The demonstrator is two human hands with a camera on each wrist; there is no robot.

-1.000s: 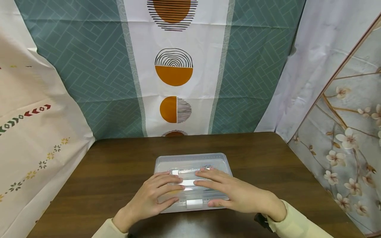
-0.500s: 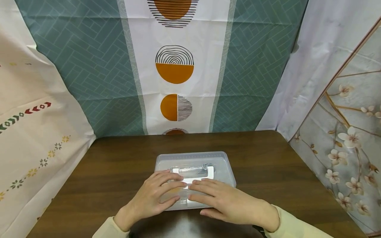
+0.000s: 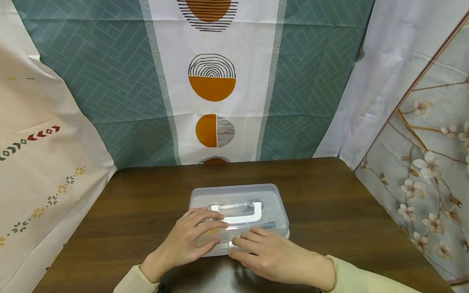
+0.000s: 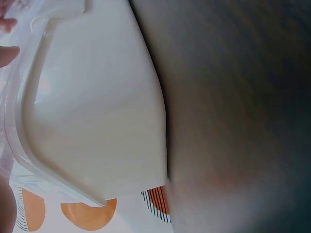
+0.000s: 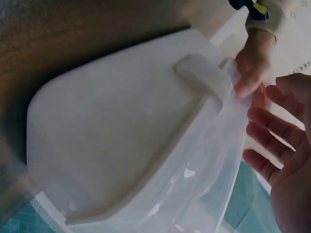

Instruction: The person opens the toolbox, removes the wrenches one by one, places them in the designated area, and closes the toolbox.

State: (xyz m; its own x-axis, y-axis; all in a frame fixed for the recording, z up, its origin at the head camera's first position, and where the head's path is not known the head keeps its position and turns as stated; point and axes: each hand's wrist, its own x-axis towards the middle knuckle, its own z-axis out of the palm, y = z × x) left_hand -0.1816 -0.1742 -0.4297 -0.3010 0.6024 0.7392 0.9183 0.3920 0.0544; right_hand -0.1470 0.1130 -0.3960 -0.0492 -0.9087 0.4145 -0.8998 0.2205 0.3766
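Note:
A plastic storage box (image 3: 272,203) with a clear lid and white base (image 4: 97,107) stands on the table. Its white carry handle (image 3: 258,212) lies flat on the lid. My left hand (image 3: 188,236) is over the lid's left front part, fingers gently bent; the thumb is near the front edge. My right hand (image 3: 272,254) is at the front edge, its fingers over the white front latch (image 3: 231,245) and partly hiding it. In the right wrist view the latch clip (image 5: 204,77) shows on the box's front, and the right fingers (image 5: 272,128) are spread and hold nothing.
The brown wooden table (image 3: 154,195) extends around the box. A blue item (image 3: 269,224) shows through the lid. Patterned cloths hang behind (image 3: 220,93) and at both sides, with a flowered one (image 3: 421,195) on the right.
My right hand has moved left and towards me, off the lid's right part to the front latch, uncovering the handle. My left hand has stayed almost still.

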